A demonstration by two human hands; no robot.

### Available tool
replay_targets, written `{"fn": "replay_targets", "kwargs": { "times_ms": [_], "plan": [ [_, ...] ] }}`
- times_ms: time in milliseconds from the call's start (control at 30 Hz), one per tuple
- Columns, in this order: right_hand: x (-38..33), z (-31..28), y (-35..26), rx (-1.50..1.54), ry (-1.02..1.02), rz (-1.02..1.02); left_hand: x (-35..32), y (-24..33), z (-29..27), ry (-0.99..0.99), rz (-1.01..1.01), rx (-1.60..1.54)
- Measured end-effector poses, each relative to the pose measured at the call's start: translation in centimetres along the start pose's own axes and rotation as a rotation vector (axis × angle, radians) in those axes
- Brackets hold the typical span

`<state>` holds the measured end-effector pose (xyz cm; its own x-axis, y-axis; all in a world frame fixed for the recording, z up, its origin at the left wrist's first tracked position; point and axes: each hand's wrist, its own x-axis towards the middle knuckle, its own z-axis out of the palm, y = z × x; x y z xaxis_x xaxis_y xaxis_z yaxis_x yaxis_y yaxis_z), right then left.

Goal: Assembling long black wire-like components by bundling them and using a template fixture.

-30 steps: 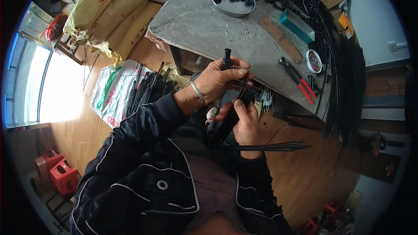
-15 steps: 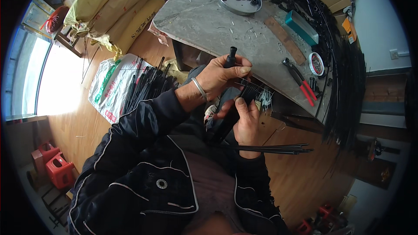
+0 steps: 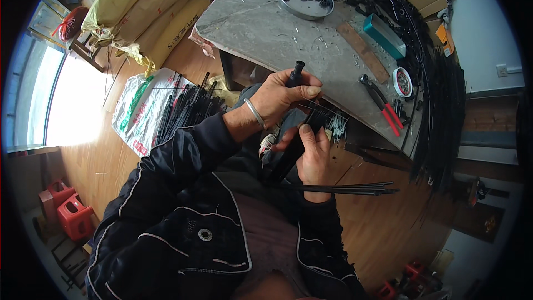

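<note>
My left hand is closed around a black cylindrical handle, which sticks up between thumb and fingers. Just below the left thumb, a thin light wire-like length crosses toward the right. My right hand, close by and lower, pinches the upper end of a dark bundle of thin black rods that slants down toward my lap. How the handle and the thin length connect is too small to tell. More black rods lie across my right wrist.
The grey table carries a round metal tray of black parts, a wooden strip, a teal box, red-handled pliers and a white dish. Long black rods hang over its right edge. Sacks stand at left.
The black handle in my left hand has tilted and shifted very slightly to the right. My right hand keeps nearly the same place and hold.
</note>
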<state>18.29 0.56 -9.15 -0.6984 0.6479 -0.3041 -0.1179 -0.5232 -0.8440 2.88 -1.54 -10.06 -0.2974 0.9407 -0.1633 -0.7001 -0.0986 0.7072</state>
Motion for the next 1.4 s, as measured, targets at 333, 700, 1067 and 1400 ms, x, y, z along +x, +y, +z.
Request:
{"fn": "replay_targets", "kwargs": {
  "times_ms": [333, 700, 1067, 1400],
  "plan": [
    [0.5, -0.3, 0.2, -0.263, 0.079, -0.160, 0.4, 0.7, 0.1, -0.030, 0.010, 0.018],
    [0.7, -1.2, -0.2, -0.198, 0.094, -0.210, -1.3, 0.7, -0.9, -0.016, -0.048, 0.345],
    [0.8, -3.2, -1.2, -0.728, 0.072, -0.585, -2.5, -1.0, 1.2, 0.049, 0.005, 0.277],
    [0.9, -4.6, -1.1, -0.235, -0.113, -0.158, -2.0, -1.5, 0.7, -0.014, -0.063, 0.187]
  ]
}}
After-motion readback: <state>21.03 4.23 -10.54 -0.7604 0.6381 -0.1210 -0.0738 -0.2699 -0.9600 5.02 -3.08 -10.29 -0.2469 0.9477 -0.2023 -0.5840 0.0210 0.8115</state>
